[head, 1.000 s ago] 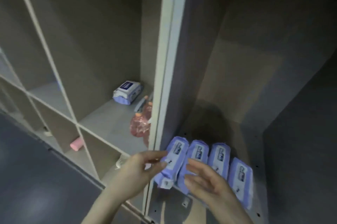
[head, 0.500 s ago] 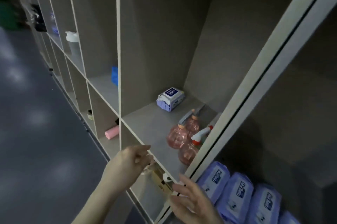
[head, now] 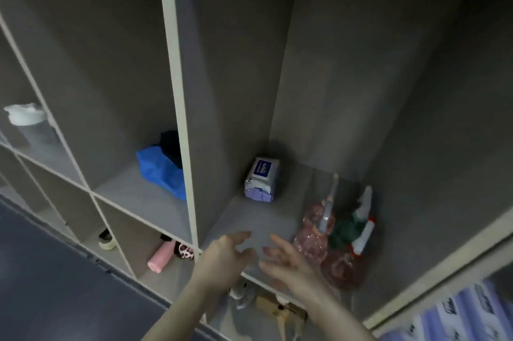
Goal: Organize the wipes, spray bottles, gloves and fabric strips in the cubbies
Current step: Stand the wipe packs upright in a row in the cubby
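A wipes pack (head: 262,179) lies at the back left of the middle cubby's shelf (head: 258,218), well beyond the fingers. Pink spray bottles (head: 330,240) cluster on the same shelf, just right of the right hand (head: 286,260), not touching it. The left hand (head: 224,254) hovers at the shelf's front edge beside it. Both hands' fingers are spread loosely, gripping nothing. More wipes packs (head: 460,315) show blurred at the lower right. A blue bundle (head: 162,171) sits in the neighbouring cubby to the left

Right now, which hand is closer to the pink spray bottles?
Right. The right hand hovers just beside the pink spray bottles, almost touching them. The left hand is farther off, on the right hand's other side.
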`<state>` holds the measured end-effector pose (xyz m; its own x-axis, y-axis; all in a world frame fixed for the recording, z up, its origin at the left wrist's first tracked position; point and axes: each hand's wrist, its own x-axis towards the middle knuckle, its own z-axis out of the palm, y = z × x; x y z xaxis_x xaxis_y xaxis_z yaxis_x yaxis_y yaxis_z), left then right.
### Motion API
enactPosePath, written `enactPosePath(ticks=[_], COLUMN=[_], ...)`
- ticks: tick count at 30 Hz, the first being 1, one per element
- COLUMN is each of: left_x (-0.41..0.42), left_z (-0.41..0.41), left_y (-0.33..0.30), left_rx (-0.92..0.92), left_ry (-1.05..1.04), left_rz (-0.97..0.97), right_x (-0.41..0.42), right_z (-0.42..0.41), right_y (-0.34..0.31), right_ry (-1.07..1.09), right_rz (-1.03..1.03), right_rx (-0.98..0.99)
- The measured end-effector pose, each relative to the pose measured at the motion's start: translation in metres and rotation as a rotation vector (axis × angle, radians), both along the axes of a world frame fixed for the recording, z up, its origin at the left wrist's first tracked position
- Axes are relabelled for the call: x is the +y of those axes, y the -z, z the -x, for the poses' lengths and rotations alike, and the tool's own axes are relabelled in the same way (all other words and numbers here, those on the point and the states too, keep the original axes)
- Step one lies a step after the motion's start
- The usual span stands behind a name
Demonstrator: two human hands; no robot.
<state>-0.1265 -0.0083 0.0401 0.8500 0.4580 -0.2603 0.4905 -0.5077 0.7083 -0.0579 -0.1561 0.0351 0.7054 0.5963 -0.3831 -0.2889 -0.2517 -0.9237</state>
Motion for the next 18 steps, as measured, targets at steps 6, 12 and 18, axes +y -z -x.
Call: enactPosePath(ticks=[6, 12, 18], left_x=[0.059, 0.087, 0.108], left_z=[-0.073, -0.156, -0.24], left_y=[0.015, 0.026, 0.066], left_rx=[-0.057, -0.196, -0.14], left_ry=[-0.021, -0.075, -0.079], left_rz=[0.214, 0.335, 0.108], right_x=[0.061, 0.117, 0.159], right_z=[-0.064, -0.156, -0.226], right_y=[0.014, 0.046, 0.065], right_ry=[0.224, 0.44, 0.462], right_rz=[0.055, 0.042, 0.06], right_rx=[0.095, 0.176, 0.051])
